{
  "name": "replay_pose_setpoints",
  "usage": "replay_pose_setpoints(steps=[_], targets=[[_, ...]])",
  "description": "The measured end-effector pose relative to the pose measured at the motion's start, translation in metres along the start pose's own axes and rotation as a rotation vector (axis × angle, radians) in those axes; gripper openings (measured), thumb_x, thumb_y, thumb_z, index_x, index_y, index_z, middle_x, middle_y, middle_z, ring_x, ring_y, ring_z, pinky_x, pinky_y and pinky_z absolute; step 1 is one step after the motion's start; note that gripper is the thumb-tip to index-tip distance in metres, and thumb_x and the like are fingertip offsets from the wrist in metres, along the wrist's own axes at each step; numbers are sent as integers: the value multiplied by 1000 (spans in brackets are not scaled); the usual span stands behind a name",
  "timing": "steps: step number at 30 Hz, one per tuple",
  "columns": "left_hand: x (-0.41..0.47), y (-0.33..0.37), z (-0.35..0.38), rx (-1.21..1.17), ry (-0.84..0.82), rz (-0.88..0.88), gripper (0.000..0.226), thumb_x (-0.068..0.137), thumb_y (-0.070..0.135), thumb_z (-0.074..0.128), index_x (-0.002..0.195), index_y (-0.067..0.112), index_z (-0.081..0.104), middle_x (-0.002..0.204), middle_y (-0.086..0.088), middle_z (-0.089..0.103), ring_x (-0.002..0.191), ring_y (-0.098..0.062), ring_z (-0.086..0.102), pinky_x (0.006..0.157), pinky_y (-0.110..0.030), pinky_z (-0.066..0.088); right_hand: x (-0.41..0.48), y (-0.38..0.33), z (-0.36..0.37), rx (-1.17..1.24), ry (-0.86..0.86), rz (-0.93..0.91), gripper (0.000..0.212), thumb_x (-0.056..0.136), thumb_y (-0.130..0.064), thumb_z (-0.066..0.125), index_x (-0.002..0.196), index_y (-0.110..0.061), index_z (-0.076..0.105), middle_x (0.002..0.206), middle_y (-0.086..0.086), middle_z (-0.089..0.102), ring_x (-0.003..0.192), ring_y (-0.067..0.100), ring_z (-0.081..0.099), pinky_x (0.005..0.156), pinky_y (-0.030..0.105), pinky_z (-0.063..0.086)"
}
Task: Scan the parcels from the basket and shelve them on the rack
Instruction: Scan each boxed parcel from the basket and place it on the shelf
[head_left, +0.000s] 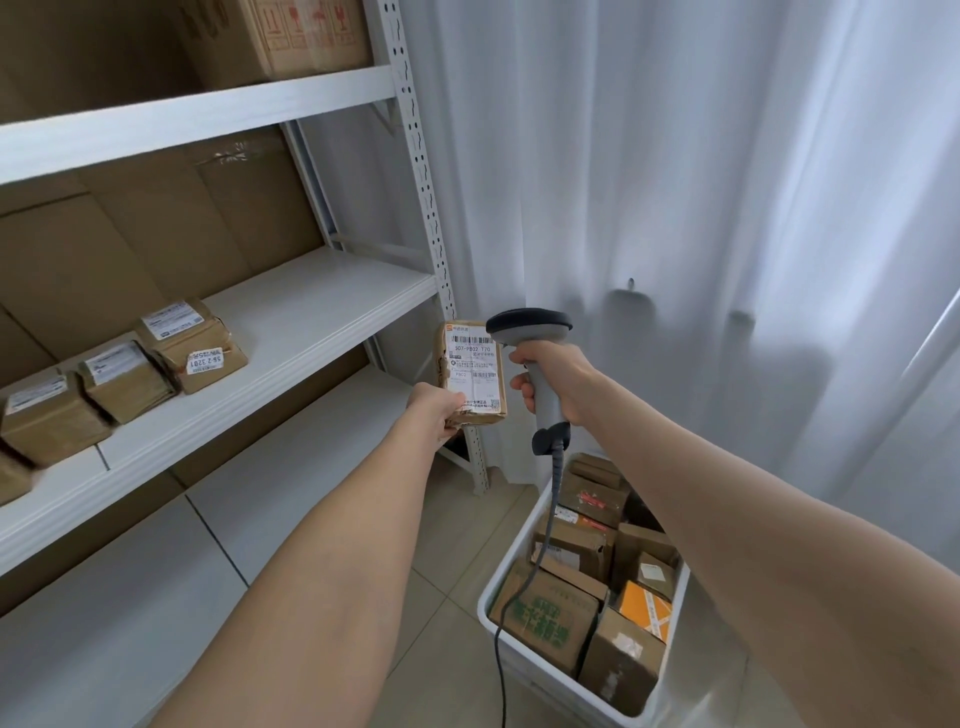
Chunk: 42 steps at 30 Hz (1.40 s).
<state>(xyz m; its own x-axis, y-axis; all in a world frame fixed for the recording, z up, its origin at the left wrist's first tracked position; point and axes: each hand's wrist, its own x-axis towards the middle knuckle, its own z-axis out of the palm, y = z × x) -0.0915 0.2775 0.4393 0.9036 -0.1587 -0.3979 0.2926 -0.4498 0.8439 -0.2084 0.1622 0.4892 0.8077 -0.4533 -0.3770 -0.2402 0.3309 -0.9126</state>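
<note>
White metal rack (439, 244), beige tiled floor (441, 623)
Brown taped cardboard parcels (192, 345) line the middle shelf (311, 306); a large cardboard box (291, 36) sits above; a white plastic basket (540, 680) stands on the floor.

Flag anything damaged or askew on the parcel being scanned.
The small brown cardboard parcel held in the left hand looks worn: its left edge is ragged and torn, and its white label is frayed along the bottom. The barcode looks intact beside the grey handheld scanner gripped by the right hand.
</note>
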Motion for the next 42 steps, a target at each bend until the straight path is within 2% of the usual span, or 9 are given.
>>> replay_pose_setpoints(steps=[2, 5, 9, 19, 26, 32, 35, 39, 42], targets=[[-4, 1, -6, -8, 5, -7, 14, 90, 4, 62, 101, 5, 53, 113, -15, 66, 85, -22, 64, 53, -29, 50, -2, -2, 4, 3, -6, -5, 9, 88, -10, 59, 96, -5, 56, 61, 11, 58, 39, 14, 46, 42, 21, 44], [-7, -1, -15, 2, 25, -6, 18, 90, 7, 63, 106, 5, 54, 115, -14, 66, 95, -23, 67, 66, -32, 54, -7, -5, 10, -2, -38, -6, 5, 88, -9, 58, 91, -6, 54, 62, 11, 56, 39, 14, 46, 41, 21, 44], [-12, -3, -28, -3, 36, 3, 18, 91, 8, 62, 107, 7, 53, 117, -14, 66, 98, -23, 66, 60, -29, 52, -12, -10, 20, -35, -80, -19, 6, 88, -7, 56, 93, -6, 53, 62, 10, 53, 43, 14, 44, 42, 20, 43], [2, -9, -67, -76, 74, -12, 34, 92, 7, 60, 125, 3, 53, 123, -17, 62, 108, -26, 62, 87, -40, 55, -13, -19, 61, -101, -150, 4, 5, 89, -7, 54, 94, -6, 54, 63, 7, 51, 47, 14, 45, 44, 19, 43], [42, -10, -102, -120, 88, -27, 37, 93, 6, 58, 129, 2, 51, 126, -17, 60, 112, -28, 59, 91, -41, 54, 24, -24, 106, -152, -165, 13, 4, 87, -5, 55, 84, -7, 53, 55, 5, 51, 45, 14, 44, 43, 20, 41], [112, 2, -141, -158, 114, -41, 39, 91, 5, 60, 129, 2, 50, 126, -17, 60, 112, -28, 60, 84, -39, 54, 90, -29, 168, -157, -183, -8, 8, 86, -8, 58, 79, -7, 55, 48, 4, 53, 42, 15, 45, 42, 20, 41], [156, 16, -169, -159, 125, -26, 36, 90, 5, 62, 125, 1, 52, 125, -17, 60, 108, -28, 61, 74, -35, 54, 132, -34, 209, -112, -183, -22, 6, 87, -7, 61, 88, -2, 57, 51, 7, 57, 44, 17, 48, 42, 23, 43], [207, 35, -213, -156, 137, -28, 34, 89, 10, 64, 121, 3, 53, 123, -15, 61, 100, -26, 63, 78, -37, 58, 184, -44, 266, -77, -131, -63, 13, 86, -6, 64, 97, -1, 59, 69, 11, 61, 53, 18, 56, 49, 27, 50], [235, 52, -245, -175, 159, -24, 32, 89, 14, 66, 116, 4, 54, 119, -13, 62, 95, -25, 61, 67, -34, 58, 219, -49, 297, -85, -60, -62, 15, 84, -12, 69, 90, -11, 56, 88, 9, 58, 73, 20, 58, 57, 33, 54]])
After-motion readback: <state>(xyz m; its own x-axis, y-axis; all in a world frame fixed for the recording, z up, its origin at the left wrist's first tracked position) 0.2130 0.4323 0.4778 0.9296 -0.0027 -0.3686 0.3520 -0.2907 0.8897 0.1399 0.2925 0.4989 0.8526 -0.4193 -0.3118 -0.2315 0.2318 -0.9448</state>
